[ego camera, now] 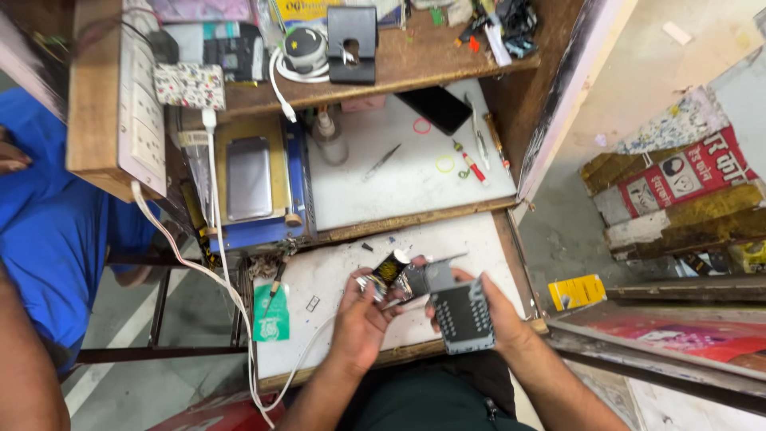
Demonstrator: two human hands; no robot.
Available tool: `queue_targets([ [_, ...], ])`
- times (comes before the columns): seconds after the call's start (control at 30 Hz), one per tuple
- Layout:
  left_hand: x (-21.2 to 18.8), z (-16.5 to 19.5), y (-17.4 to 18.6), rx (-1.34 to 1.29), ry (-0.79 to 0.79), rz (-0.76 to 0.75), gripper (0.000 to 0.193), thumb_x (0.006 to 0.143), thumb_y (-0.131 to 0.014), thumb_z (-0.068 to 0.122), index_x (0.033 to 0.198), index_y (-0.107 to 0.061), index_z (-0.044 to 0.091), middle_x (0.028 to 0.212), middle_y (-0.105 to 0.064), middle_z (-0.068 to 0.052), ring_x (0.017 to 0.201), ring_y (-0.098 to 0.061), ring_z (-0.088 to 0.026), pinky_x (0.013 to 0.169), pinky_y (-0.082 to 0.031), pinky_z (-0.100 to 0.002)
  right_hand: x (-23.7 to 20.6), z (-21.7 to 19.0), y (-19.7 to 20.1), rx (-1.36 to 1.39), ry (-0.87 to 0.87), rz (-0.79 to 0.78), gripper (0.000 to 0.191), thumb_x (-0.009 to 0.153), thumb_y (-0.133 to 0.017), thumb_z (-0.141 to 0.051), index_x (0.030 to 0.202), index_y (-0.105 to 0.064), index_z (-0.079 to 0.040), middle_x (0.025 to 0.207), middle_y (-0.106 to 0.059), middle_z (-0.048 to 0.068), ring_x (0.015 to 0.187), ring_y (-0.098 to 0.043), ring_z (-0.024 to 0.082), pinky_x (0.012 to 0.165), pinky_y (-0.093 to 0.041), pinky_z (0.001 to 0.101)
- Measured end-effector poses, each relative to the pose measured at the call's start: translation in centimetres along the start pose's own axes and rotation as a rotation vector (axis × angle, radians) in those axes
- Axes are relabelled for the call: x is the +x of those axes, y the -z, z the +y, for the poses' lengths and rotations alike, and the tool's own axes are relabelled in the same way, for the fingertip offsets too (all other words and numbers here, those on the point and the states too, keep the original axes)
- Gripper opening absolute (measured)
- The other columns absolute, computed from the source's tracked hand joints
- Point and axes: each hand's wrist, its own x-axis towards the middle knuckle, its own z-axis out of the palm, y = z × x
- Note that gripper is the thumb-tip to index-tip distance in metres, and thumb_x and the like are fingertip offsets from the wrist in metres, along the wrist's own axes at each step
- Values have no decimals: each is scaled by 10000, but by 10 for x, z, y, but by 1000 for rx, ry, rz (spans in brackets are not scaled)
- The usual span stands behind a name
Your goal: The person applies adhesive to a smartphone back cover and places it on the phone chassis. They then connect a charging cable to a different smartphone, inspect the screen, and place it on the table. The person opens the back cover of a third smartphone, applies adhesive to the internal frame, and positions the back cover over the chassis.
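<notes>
Your left hand [361, 313] pinches a small black-yellow tube [388, 269]; your right hand [488, 310] grips a grey keypad phone [461, 318] over the white counter [319, 279].

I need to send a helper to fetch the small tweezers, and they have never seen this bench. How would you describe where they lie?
Find the upper white work mat, under the wooden shelf. The tweezers lie near its middle, right of the small clear bottle. They are slim, bare metal and set at a slant, unlike the red-handled tool further right.

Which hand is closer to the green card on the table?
Left. The left hand is just right of the green card; the right hand is farther right, holding a keypad phone.
</notes>
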Motion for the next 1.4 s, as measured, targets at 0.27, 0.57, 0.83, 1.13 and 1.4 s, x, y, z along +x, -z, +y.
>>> queue_targets([
  [0.27, 4, -52, 7, 456, 88, -162, 347, 1012, -640, 130, 1322, -487, 97, 1140, -637, -74, 944, -611, -189, 835, -561, -360, -11, -6, 26, -37, -232, 45, 833, 1035, -466, -628, 1623, -300, -61, 1268, -638, 314, 1074, -685, 365, 867, -609, 446],
  [0.57, -6, 56, 56, 1410, -367, 366, 224, 963, -659, 184, 1173, -688, 110, 986, -768, -53, 805, -740, -159, 703, -581, -291, -47, -42, 62, -199, -187, 91, 722, 1007, -594, -543, 1515, -514, -36, 1376, -599, 348, 1185, -650, 424, 960, -574, 473],
  [0.83, 25, 67, 43, 1989, -704, -11, 267, 905, -707, 109, 1169, -743, 120, 1096, -751, -97, 979, -706, -279, 817, -584, -406, -41, -54, 52, -612, -258, -211, 656, 1055, -503, -536, 1442, -584, -12, 1595, -409, 326, 1249, -646, 416, 1061, -531, 497],
  [1.13, 87, 34, -1, 2311, -741, -130, 144, 916, -695, 89, 1055, -732, 75, 1024, -727, -107, 887, -695, -272, 727, -584, -415, -27, -71, 7, -990, -332, -360, 649, 1073, -462, -513, 1518, -534, -47, 1695, -279, 299, 1256, -629, 379, 1150, -452, 458],
  [1.4, 30, 4, -42, 851, -137, -342, 246, 983, -672, 72, 1221, -665, 8, 1084, -738, -102, 984, -714, -133, 883, -618, -288, -19, -74, -19, -982, -253, -393, 550, 1108, -454, -396, 1505, -537, -24, 1674, -265, 248, 1488, -415, 386, 1133, -476, 448],
])
